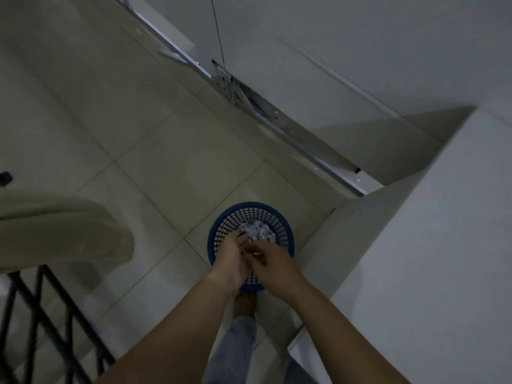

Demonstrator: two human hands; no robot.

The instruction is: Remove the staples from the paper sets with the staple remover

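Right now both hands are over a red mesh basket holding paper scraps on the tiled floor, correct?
Not quite: the head view shows the mesh basket is blue, not red. The left hand and right hand are over it, paper scraps inside, on the tiled floor.

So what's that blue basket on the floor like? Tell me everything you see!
It is a round blue basket, plastic by the look, with a solid rim and walls of small square holes. It stands upright on the pale floor tiles. White paper scraps lie inside. The left hand and right hand hang over its near side, hiding part of it; whether they touch it cannot be told.
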